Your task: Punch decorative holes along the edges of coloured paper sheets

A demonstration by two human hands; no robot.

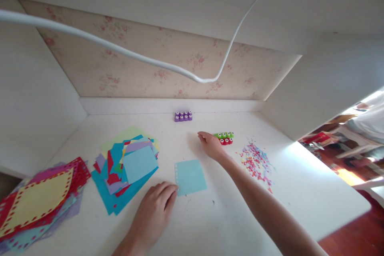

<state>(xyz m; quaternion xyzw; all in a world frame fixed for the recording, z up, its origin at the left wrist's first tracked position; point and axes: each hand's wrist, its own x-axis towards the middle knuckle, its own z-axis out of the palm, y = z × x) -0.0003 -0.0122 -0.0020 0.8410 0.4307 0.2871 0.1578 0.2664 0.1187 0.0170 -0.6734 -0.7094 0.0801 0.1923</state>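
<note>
A light blue sheet of paper [191, 177] lies flat before me, with a row of punched holes along its left edge. My left hand [157, 206] is closed at the lower left corner of this sheet, thumb and fingers together on its edge. Farther off, my right hand [210, 144] is closed just above the table, fingertips drawn together; anything inside them is hidden. Beside it, partly covered by the hand, stand green hole punches [224, 135] and red hole punches [226, 141] in rows. Purple hole punches [183, 116] stand in two rows farther back.
Loose coloured paper sheets [141, 165] lie in a pile at left. Nearer the left edge is a stack of sheets with punched borders [39, 204]. Paper bits [255, 160] are scattered right of my right arm. A white cable [156, 62] hangs across the upper view.
</note>
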